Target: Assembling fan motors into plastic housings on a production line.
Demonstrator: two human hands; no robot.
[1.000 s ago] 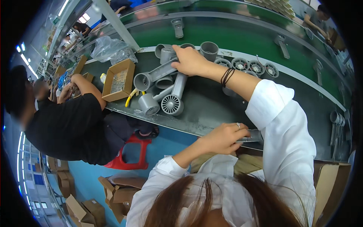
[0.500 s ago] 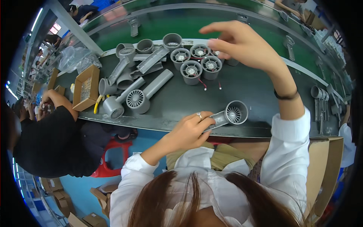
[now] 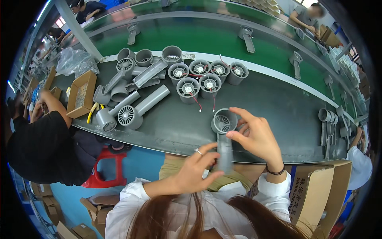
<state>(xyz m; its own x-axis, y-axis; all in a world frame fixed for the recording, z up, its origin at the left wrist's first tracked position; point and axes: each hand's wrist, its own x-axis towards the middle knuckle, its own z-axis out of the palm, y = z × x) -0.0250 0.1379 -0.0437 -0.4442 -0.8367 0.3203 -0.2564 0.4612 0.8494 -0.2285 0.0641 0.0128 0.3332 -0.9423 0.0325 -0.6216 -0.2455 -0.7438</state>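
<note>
We have one dark table [image 3: 274, 115]. Near the middle of its far edge stand six grey fan units [image 3: 188, 89], several with red leads. Toward its left end we find grey handled housings [image 3: 153, 99], a yellow-handled tool [image 3: 92, 112], a cardboard tray [image 3: 80, 111] and a clear bag [image 3: 75, 60]; near its right end, further housings [image 3: 327, 115].

The right hand [image 3: 256, 137], a moment ago stretched over the far fans [image 3: 188, 89], has come back near, its fingers now on the cup end of the gray casing [image 3: 225, 149]. That casing has swung round: its cup, lately to the right, now points far.
</note>
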